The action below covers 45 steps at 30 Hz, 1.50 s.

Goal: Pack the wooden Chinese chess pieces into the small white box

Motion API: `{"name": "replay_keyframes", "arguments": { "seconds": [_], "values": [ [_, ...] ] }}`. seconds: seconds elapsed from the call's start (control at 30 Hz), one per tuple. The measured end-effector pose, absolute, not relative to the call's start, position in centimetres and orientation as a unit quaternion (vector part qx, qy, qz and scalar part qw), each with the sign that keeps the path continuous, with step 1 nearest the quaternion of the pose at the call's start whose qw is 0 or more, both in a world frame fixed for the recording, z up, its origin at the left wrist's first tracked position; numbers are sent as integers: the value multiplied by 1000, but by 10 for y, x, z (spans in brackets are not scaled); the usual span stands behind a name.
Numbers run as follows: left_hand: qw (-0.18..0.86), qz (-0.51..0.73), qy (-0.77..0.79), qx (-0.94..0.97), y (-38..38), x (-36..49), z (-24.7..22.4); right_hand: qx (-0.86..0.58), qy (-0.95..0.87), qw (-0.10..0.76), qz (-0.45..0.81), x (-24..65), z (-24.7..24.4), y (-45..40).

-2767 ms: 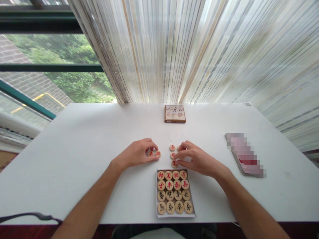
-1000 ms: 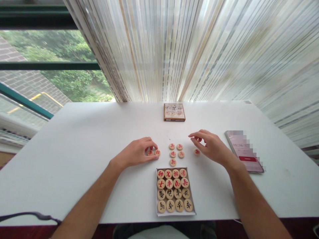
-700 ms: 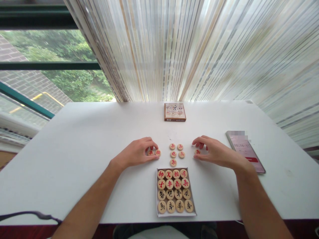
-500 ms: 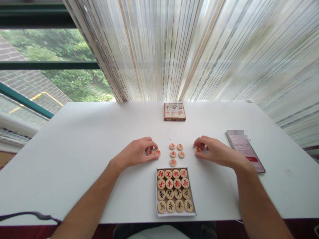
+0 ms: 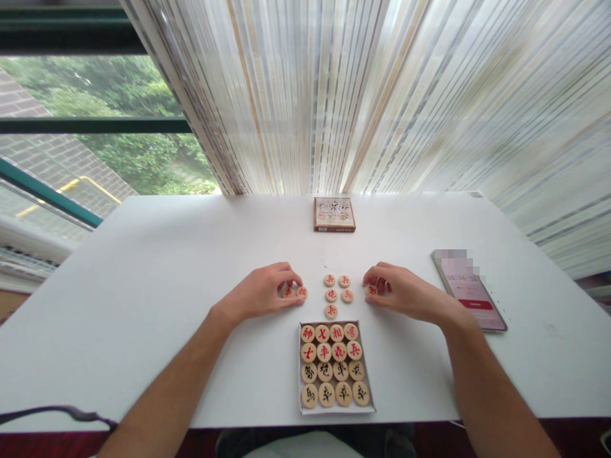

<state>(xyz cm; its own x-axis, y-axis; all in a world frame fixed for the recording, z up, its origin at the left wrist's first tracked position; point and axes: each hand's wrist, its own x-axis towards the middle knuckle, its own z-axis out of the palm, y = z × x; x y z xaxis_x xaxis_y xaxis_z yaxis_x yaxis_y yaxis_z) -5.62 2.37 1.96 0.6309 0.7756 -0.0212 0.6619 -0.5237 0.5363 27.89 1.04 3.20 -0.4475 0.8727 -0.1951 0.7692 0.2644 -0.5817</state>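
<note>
Two round wooden Chinese chess pieces with red characters point(image 5: 301, 292) lie side by side between the thumb and fingers of my left hand point(image 5: 267, 289). On the other side, my right hand point(image 5: 401, 289) pinches one red-lettered chess piece point(image 5: 371, 290) at the table surface. Between my hands several loose red pieces point(image 5: 331, 295) lie face up in a small cluster, touching neither hand. Nearer to me is an open shallow box point(image 5: 374, 401) filled with rows of pieces, red characters in the far rows and black ones in the near rows.
A flat box lid with printed lettering point(image 5: 335, 215) lies at the far side of the white table point(image 5: 167, 267). To the right, a phone point(image 5: 470, 292) lies beyond my right wrist. A dark strap or cord point(image 5: 62, 410) shows at the lower left. Striped curtains point(image 5: 305, 95) hang behind the table.
My right hand has slid a little to the left with its piece, closer to the loose cluster. My left hand and its two pieces have stayed in place.
</note>
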Motion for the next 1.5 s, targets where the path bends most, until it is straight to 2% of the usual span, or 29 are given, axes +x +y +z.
{"name": "replay_keyframes", "arguments": {
  "seconds": [0.6,0.77,1.07,1.5],
  "values": [
    [210,154,373,890,22,-34,7,-500,-801,86,319,264,31,7],
    [237,132,397,877,25,-55,15,-502,-797,89,323,265,32,6],
    [349,99,431,826,28,-74,19,-497,-803,90,316,264,33,6],
    [331,134,401,844,26,-55,13,-473,-820,145,288,260,32,2]
  ]
}}
